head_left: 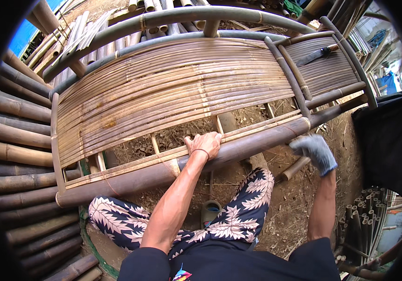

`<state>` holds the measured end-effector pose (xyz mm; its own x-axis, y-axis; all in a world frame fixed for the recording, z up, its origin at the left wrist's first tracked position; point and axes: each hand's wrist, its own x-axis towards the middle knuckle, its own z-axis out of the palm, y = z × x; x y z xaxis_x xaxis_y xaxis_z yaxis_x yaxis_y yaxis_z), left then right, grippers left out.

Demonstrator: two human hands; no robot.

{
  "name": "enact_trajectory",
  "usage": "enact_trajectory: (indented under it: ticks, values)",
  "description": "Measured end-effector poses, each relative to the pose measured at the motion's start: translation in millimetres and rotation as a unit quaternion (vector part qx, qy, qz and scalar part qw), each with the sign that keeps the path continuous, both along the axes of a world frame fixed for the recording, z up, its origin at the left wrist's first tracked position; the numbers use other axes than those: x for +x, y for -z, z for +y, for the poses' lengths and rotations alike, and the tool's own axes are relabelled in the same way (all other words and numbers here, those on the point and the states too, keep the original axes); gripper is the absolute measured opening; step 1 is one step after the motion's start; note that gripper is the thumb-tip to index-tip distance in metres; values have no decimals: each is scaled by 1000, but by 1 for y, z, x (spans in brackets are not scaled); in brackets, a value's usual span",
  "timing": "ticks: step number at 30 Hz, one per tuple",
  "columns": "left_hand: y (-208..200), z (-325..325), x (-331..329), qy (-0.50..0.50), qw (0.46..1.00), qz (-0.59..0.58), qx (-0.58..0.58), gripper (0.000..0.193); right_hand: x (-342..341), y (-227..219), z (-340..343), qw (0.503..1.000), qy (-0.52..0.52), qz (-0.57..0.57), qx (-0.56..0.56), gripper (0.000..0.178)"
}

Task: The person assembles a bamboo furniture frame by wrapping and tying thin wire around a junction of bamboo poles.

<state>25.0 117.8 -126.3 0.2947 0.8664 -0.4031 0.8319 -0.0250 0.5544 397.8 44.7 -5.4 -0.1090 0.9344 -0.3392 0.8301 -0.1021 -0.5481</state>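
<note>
A long bamboo bench frame (135,180) lies across in front of me, its thick dark pole nearest my body. Thin split-bamboo slats (163,84) cover most of it, with an open gap between them and the near pole. My bare left hand (204,144) is closed over the slat strips along that pole, a cord at its wrist. Thin reddish string (109,183) loops round the pole in places. Off the pole's near side, by its right part, is my right hand (314,152) in a grey glove. Its fingers look curled; what they hold, if anything, is hidden.
A large knife (313,57) lies on the smaller slatted section at the right end. Thick bamboo poles (21,136) line the left side. A cut bamboo piece (296,169) is on the dirt floor near my knee. Black cloth (388,140) hangs at right, above bundled bamboo tubes (367,208).
</note>
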Motion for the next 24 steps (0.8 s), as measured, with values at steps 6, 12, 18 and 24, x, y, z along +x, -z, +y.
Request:
enact_trajectory:
  ticks: [6, 12, 18, 24]
  values:
    - [0, -1, -2, -11, 1000, 15, -17, 42, -81, 12, -12, 912, 119, -257, 297, 40]
    - [1, -1, -3, -8, 1000, 6, 4, 41, -218, 75, 49, 940, -56, -271, 198, 39]
    - [4, -3, -5, -18, 1000, 2, 3, 39, -177, 69, 58, 990, -116, -69, 26, 30]
    - [3, -3, -4, -19, 1000, -5, 11, 39, -180, -4, 69, 989, -89, 115, -34, 24]
